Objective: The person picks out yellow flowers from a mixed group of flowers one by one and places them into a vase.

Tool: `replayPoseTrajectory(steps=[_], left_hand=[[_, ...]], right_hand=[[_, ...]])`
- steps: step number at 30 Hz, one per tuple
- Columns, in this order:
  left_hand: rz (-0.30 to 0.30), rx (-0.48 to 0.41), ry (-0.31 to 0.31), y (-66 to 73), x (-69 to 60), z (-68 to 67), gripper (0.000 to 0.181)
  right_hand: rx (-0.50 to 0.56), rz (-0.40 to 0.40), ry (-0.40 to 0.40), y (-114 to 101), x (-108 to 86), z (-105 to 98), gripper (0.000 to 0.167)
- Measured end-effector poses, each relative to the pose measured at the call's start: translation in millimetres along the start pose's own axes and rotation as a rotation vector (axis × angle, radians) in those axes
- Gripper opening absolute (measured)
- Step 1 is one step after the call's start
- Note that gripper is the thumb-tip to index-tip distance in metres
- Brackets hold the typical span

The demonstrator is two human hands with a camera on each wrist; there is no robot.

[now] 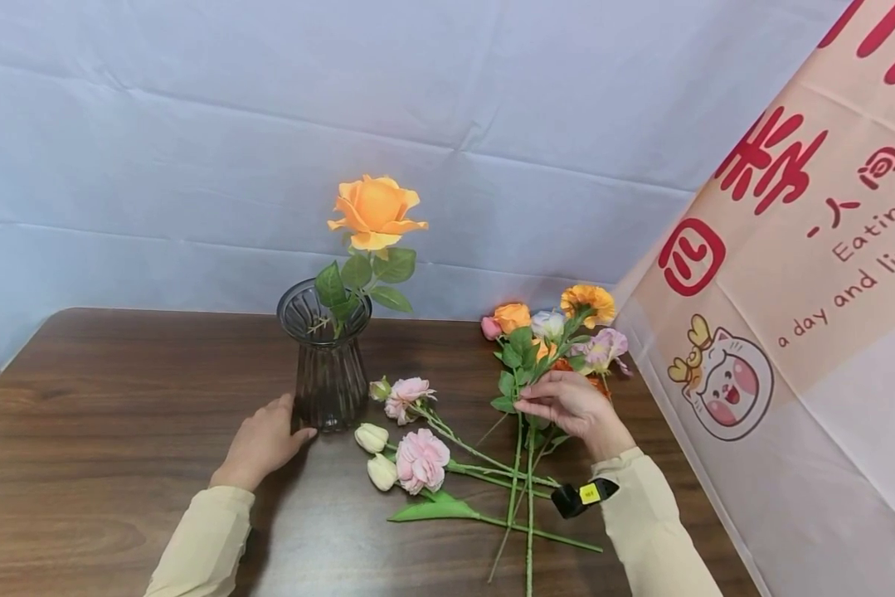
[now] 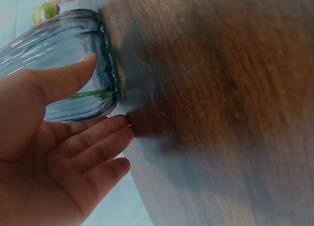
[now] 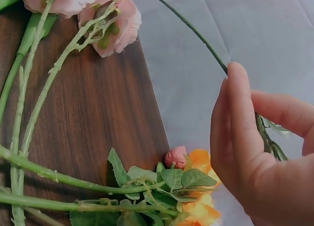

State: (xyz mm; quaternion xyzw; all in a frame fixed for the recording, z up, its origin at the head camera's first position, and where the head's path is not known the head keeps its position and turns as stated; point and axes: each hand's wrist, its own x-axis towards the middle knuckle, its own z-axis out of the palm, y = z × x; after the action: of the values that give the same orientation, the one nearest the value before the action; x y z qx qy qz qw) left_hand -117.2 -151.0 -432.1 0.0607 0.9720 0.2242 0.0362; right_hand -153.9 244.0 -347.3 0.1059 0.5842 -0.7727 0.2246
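A dark, ribbed glass vase (image 1: 331,381) stands upright, with an orange rose (image 1: 376,209) leaning to the right from its mouth. My left hand (image 1: 266,439) rests against the vase's left side near the base. Its thumb lies across the front, with the other fingers (image 2: 93,142) loosely extended along the other side. With thumb and fingers, my right hand (image 3: 255,142) pinches a thin dark-green flower stem (image 3: 194,30). That stem appears to run up to a ruffled yellow-orange flower (image 1: 589,304) over the bunch. The right fingers hide part of it.
Below the right hand lie more flower stems (image 1: 530,514), their orange, pink and lilac heads (image 1: 602,348) towards the back. Pink peonies (image 1: 422,461) and white tulips (image 1: 382,473) lie between vase and bunch. A printed banner (image 1: 790,274) borders the right side.
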Motion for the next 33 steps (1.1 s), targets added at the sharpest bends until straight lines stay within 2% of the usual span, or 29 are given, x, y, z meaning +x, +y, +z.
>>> replayPoseTrajectory(steps=[9, 24, 33], left_hand=[[-0.012, 0.001, -0.005, 0.0, -0.7, 0.4, 0.062], [-0.013, -0.007, -0.007, 0.9, -1.1, -0.5, 0.063], [-0.009, -0.014, 0.0, 0.8, -1.5, 0.1, 0.061]], right_hand=[[0.026, -0.021, -0.035, -8.2, 0.3, 1.9, 0.018], [0.17, -0.019, -0.031, -26.7, 0.0, 14.6, 0.028], [0.208, -0.001, -0.035, -27.9, 1.3, 16.7, 0.028]])
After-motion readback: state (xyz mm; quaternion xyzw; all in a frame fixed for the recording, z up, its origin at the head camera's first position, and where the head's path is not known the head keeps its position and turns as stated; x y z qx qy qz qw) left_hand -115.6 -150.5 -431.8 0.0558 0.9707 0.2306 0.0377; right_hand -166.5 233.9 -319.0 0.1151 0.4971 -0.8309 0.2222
